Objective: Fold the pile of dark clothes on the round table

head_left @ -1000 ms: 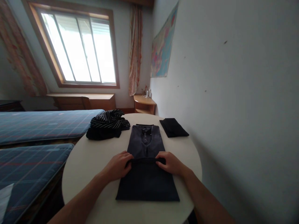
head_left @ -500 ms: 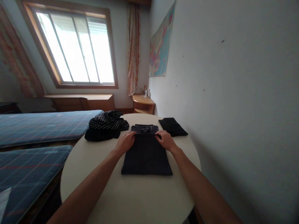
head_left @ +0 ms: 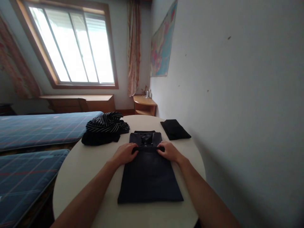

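From the head camera, the person's two hands rest on a dark shirt (head_left: 150, 177) lying on a round white table (head_left: 76, 177). The left hand (head_left: 124, 153) pinches one end of a turned-over edge between thumb and fingers, and the right hand (head_left: 169, 151) pinches the other end the same way. The fingers of each hand are drawn together rather than spread.

Just beyond the fingers, the collar (head_left: 135, 138) and a few buttons show, facing up; toward the person, the rest of the shirt spreads flat down to a straight near edge. The sides look straight and the sleeves are out of sight, so the narrowing of the shirt seems done. The crosswise fold at the fingers seems only partly made: the edge is held and the collar lies uncovered, so laying it down and smoothing it appear left.

Beyond the right fingers, off to the right, sits a neatly folded black cloth (head_left: 175, 129). Beyond the left fingers, a loose heap of striped and black clothes (head_left: 105, 125) lies unfolded.
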`<action>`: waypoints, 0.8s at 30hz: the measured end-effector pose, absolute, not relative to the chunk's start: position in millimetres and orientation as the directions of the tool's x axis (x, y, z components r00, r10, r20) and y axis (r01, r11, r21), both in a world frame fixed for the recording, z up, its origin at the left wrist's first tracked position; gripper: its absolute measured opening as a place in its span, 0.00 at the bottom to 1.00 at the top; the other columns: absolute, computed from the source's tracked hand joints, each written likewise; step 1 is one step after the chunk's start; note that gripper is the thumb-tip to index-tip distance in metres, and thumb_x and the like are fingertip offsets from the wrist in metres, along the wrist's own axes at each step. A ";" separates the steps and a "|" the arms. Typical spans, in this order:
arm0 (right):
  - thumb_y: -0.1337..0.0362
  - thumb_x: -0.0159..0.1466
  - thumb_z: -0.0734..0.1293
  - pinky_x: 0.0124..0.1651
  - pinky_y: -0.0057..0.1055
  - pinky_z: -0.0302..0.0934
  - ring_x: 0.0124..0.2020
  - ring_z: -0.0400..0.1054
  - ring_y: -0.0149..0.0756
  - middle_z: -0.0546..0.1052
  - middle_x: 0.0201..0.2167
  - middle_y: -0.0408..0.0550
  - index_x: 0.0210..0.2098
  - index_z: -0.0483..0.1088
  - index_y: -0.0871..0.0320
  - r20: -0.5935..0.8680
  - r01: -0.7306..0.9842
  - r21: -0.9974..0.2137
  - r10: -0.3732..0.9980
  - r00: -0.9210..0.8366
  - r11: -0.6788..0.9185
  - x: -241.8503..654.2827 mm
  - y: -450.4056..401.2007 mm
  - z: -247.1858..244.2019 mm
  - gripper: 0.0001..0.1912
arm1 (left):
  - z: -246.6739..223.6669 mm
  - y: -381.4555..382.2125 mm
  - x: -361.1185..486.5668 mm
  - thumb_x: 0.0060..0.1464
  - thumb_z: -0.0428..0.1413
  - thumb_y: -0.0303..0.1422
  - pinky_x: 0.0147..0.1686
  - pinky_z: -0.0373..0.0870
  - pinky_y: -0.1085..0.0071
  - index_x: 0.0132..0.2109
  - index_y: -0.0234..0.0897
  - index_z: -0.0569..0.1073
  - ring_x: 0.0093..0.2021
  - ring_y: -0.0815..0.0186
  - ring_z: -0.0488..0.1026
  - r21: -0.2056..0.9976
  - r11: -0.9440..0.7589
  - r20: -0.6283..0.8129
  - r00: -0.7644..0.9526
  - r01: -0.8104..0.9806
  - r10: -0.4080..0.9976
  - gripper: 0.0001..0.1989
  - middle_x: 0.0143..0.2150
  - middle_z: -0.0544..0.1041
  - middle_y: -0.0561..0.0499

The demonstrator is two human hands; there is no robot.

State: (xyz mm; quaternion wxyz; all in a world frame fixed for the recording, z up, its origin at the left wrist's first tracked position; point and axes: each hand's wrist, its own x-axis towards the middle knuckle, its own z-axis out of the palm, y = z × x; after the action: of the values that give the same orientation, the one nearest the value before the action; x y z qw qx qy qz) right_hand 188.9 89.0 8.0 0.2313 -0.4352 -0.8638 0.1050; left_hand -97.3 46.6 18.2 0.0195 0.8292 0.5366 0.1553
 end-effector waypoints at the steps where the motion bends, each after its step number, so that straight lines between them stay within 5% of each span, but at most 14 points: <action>1: 0.65 0.59 0.67 0.46 0.32 0.61 0.39 0.71 0.37 0.78 0.36 0.48 0.36 0.77 0.57 0.296 0.685 -0.387 0.787 -0.541 0.617 189.5 84.8 10.8 0.08 | 20.9 43.1 -99.5 0.58 0.53 0.38 0.46 0.68 0.66 0.49 0.43 0.74 0.46 0.58 0.76 0.197 -0.455 0.211 0.416 0.868 0.885 0.14 0.46 0.79 0.48; 8: 0.69 0.55 0.66 0.40 0.28 0.60 0.32 0.69 0.33 0.77 0.31 0.43 0.30 0.75 0.57 0.229 0.616 -0.442 0.746 -0.626 0.652 188.7 67.2 21.2 0.05 | 34.7 30.9 -108.7 0.51 0.53 0.33 0.39 0.69 0.69 0.42 0.42 0.77 0.39 0.60 0.76 0.231 -0.470 0.062 0.470 0.852 0.881 0.12 0.38 0.80 0.49; 17: 0.65 0.66 0.63 0.53 0.37 0.58 0.45 0.70 0.40 0.78 0.42 0.50 0.43 0.73 0.57 0.528 0.677 -0.393 0.755 -0.389 0.623 180.2 87.8 12.2 0.10 | 26.2 46.9 -112.3 0.64 0.46 0.35 0.49 0.68 0.67 0.49 0.41 0.74 0.48 0.61 0.73 0.213 -0.426 0.477 0.287 0.879 0.831 0.13 0.48 0.77 0.47; 24: 0.64 0.66 0.64 0.54 0.36 0.60 0.47 0.70 0.39 0.78 0.44 0.51 0.44 0.75 0.58 0.385 0.690 -0.417 0.803 -0.455 0.591 176.5 101.8 -8.6 0.10 | 2.9 57.9 -109.9 0.62 0.50 0.33 0.50 0.68 0.66 0.49 0.39 0.74 0.50 0.58 0.73 0.222 -0.347 0.309 0.272 0.911 0.911 0.13 0.48 0.78 0.45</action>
State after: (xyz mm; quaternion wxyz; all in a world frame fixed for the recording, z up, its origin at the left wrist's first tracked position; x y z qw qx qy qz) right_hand 176.5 101.8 -8.6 0.2796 -0.4408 -0.8470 0.1007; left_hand -109.9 57.9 2.9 0.0003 0.7974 0.5714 0.1941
